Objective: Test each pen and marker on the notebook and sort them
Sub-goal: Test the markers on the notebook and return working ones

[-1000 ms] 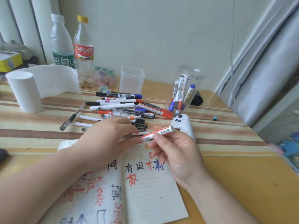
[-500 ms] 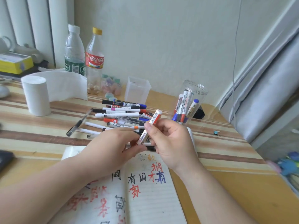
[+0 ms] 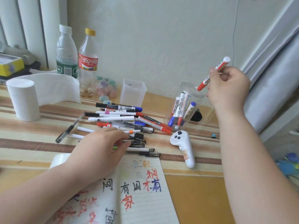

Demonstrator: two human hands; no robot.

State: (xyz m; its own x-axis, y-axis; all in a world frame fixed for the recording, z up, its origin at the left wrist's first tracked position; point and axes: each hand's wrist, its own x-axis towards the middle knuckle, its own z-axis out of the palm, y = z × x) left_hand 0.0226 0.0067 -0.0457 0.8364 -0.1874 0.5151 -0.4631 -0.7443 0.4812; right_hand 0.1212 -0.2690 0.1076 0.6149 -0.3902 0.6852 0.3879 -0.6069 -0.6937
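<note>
My right hand (image 3: 227,88) grips a red-capped white marker (image 3: 204,83), tilted with its red end just above the rim of a clear round jar (image 3: 191,89) that holds several markers. My left hand (image 3: 100,147) lies on the near edge of a pile of pens and markers (image 3: 123,120), fingertips touching a dark pen (image 3: 129,141); whether they pinch it I cannot tell. An open notebook (image 3: 142,199) with red, black and blue characters lies below, its left page partly under my left forearm.
A white game controller (image 3: 184,147) lies right of the pile. Behind stand a clear square cup (image 3: 133,92), two plastic bottles (image 3: 88,62), a small jar of erasers (image 3: 106,88) and a paper roll (image 3: 23,99). A grey curtain (image 3: 275,70) hangs at right.
My right hand has lifted the red marker from over the notebook up and right to the jar's rim. My left hand stayed at the pile's near edge.
</note>
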